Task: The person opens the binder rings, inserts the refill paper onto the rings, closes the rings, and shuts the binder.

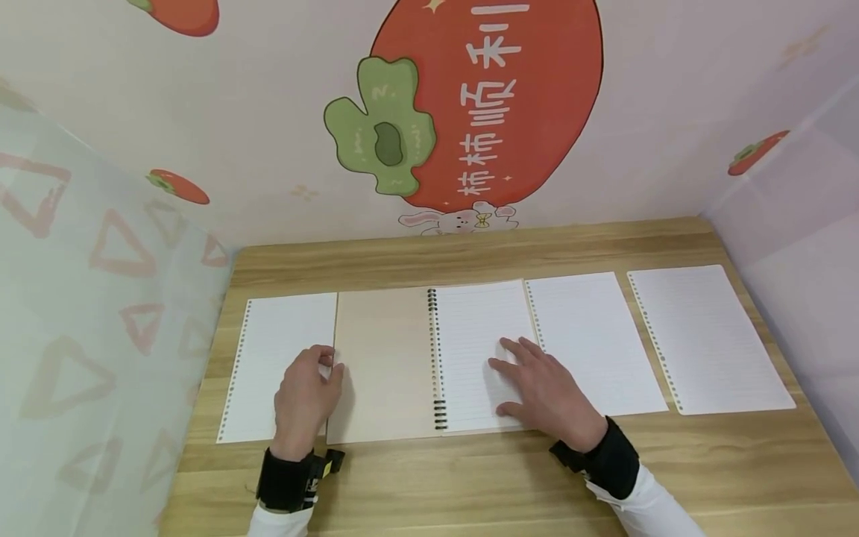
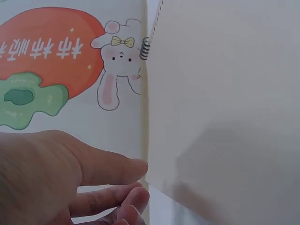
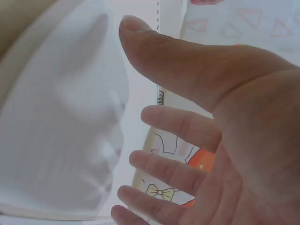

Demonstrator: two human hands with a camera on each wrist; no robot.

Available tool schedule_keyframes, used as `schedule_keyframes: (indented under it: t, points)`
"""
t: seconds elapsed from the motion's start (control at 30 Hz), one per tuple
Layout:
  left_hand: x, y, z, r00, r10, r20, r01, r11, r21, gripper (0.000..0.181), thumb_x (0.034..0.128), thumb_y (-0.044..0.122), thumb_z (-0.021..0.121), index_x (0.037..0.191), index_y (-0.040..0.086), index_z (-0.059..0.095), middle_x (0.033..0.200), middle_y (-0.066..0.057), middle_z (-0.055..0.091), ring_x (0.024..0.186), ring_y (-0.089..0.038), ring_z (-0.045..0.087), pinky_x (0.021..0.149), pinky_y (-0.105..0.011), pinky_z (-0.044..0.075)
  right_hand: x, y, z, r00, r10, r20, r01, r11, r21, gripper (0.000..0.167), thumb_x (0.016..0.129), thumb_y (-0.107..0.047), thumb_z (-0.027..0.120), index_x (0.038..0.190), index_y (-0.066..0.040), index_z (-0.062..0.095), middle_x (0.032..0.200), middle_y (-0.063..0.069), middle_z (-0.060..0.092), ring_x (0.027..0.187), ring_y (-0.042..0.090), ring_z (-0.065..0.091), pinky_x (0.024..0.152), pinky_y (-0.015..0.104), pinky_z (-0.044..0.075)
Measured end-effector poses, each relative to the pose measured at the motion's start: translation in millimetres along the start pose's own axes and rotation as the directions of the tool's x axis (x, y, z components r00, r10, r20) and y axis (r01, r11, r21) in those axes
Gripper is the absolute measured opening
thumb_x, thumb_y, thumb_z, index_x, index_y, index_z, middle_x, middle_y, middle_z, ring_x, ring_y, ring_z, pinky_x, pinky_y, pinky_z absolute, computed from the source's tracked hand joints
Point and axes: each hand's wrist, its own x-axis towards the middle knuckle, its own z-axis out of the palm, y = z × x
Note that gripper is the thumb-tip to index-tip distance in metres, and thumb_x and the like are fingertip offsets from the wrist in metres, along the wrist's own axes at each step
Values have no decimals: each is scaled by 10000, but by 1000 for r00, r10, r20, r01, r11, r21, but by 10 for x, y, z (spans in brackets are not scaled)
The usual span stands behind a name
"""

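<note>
A spiral notebook lies spread on the table, its beige cover [image 1: 382, 365] on the left and a lined page [image 1: 470, 343] on the right of the coil [image 1: 435, 358]. My left hand [image 1: 305, 399] is at the cover's left edge, fingers loosely bent; in the left wrist view the left hand [image 2: 75, 183] has its thumb tip beside the edge of the cover [image 2: 225, 84]. Whether it touches the cover I cannot tell. Over the page's right side my right hand [image 1: 550, 391] has its fingers spread, holding nothing; the right wrist view shows the right hand [image 3: 220, 122] above the white page [image 3: 61, 122].
A loose punched sheet [image 1: 268, 358] lies left of the notebook, partly under the left hand. To the right are a second sheet [image 1: 597, 343] beside the notebook and a third sheet [image 1: 718, 343] near the right edge of the wooden table [image 1: 470, 485]. A decorated wall [image 1: 268, 112] stands behind.
</note>
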Motion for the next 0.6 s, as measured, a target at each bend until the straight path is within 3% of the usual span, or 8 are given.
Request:
schedule_keyframes:
  t: [0.27,0.47,0.6]
  points:
    - [229,193,-38,992,114,50,-113,993,-34,315,1025,242,702,1276,53,699,1108,-96,729,731,-185,613,551,-314,464,250,76,-180,999,-49,-19,48,998,-35,685,820,-402,934,1394,-107,707,1505,189,608,1389,412,574,1114,559,503]
    - [440,370,0,972,220,85,-215,975,-60,306,1006,233,742,1248,47,715,1076,-80,731,679,-163,579,522,-304,449,521,133,-294,998,-61,-4,62,998,34,549,872,-287,907,1364,-122,729,1407,144,680,1273,349,656,1051,530,553]
    - [570,461,44,960,254,119,-247,966,-76,295,1011,244,740,1235,53,724,1052,-65,724,665,-162,563,533,-306,446,706,138,-346,998,-56,21,55,997,44,508,891,-262,891,1356,-124,742,1372,134,701,1225,331,681,993,509,590]
